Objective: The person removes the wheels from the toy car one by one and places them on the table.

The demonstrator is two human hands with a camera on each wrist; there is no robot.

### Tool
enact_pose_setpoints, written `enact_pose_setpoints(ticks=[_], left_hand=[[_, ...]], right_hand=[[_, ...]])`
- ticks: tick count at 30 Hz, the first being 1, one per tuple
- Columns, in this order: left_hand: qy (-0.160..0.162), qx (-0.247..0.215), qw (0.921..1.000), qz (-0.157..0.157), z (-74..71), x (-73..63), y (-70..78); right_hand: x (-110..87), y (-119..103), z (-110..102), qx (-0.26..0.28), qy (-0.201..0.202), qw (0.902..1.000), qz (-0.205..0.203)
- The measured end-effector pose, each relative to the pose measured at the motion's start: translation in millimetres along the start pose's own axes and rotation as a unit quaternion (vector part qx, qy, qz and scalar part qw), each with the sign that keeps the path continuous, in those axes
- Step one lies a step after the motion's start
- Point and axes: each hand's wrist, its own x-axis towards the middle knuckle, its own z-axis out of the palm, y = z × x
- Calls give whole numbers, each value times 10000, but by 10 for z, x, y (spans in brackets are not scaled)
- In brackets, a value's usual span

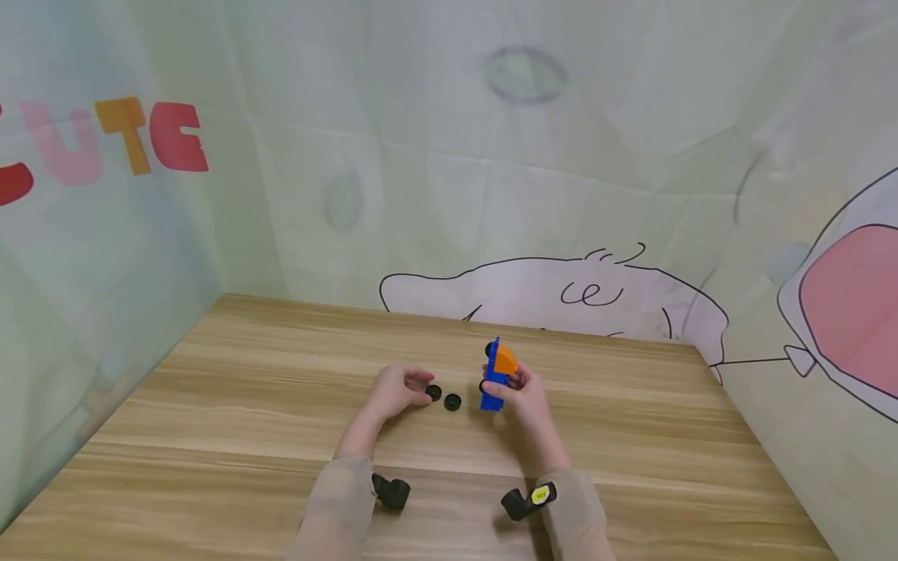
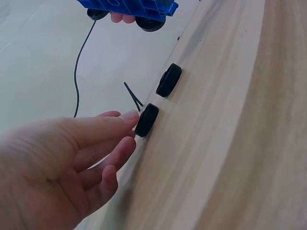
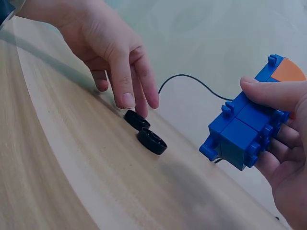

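Note:
A blue toy car (image 1: 494,389) with an orange block (image 1: 505,360) on it is held up off the table in my right hand (image 1: 529,397), thumb on one side and fingers on the other. Two black wheels show on its one long side; the side facing the right wrist camera has bare blue pegs. Two loose black wheels lie flat on the table, a nearer one (image 1: 452,402) and a farther one (image 1: 434,393). My left hand (image 1: 400,391) reaches to the farther wheel, its thumb and fingertips at the rim with fingers loosely bent.
The wooden table (image 1: 266,405) carries these things. Behind it hangs a printed cloth (image 1: 435,171) with letters and cartoon drawings, meeting the table's far and side edges. A black wrist camera (image 1: 390,492) sits on the left sleeve, another (image 1: 526,502) on the right.

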Motion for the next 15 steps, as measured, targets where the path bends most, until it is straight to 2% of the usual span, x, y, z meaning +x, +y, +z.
enact_pose_setpoints(ticks=[4,8,15], left_hand=[[118,-21,9999,-17,-18,-5,85],[290,-213,9993,140,-9,-2,234],[301,-764,9943,678,83,-32,508]], right_hand=[[-7,-54,2,-4,-6,10000,-47],[-14,-105,14,-162,121,9998,-35],[-33,-198,60,-736,496,9960,-83]])
